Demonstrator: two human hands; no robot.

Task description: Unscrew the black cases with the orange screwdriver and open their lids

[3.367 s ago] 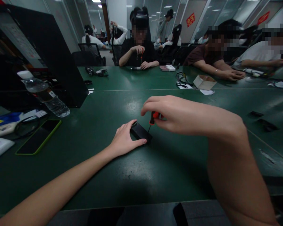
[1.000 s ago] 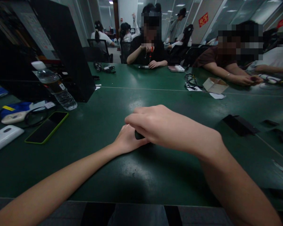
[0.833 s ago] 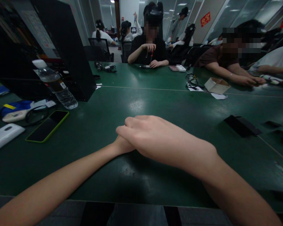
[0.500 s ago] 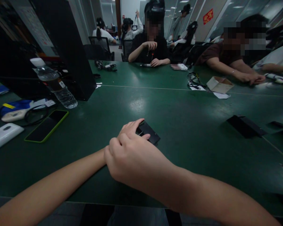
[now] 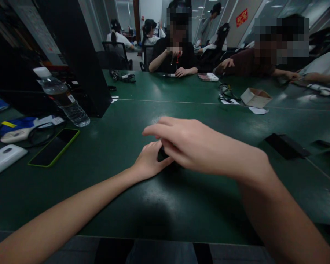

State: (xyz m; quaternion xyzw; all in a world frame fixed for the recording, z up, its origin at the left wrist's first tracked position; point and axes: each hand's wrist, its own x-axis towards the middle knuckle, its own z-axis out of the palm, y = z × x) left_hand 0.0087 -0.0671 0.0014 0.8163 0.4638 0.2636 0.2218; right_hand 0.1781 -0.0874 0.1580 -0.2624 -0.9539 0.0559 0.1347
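My left hand (image 5: pixel 150 161) rests on the green table (image 5: pixel 112 205), thumb and fingers curved round a small black flat box-like piece (image 5: pixel 162 154). Only a dark sliver of that piece shows between thumb and forefinger; my right hand covers the rest. Just above it hovers my right hand (image 5: pixel 189 143), back upward, with the forefinger stretched out to the left and the other fingers loosely bent below. Its thumb is hidden, and I see nothing held in it.
A phone with a green edge (image 5: pixel 55 148), a water bottle (image 5: pixel 63 97) and a white device (image 5: pixel 7 159) lie left. Black pieces (image 5: pixel 287 146) sit right. Farther off are a small open box (image 5: pixel 255 98) and cables (image 5: pixel 227 93). People (image 5: pixel 173 57) sit across the table.
My right hand has moved from in front of my left wrist up and right, over the black piece. Its closed fingers have loosened and stretched. The left hand stays nearly in place.
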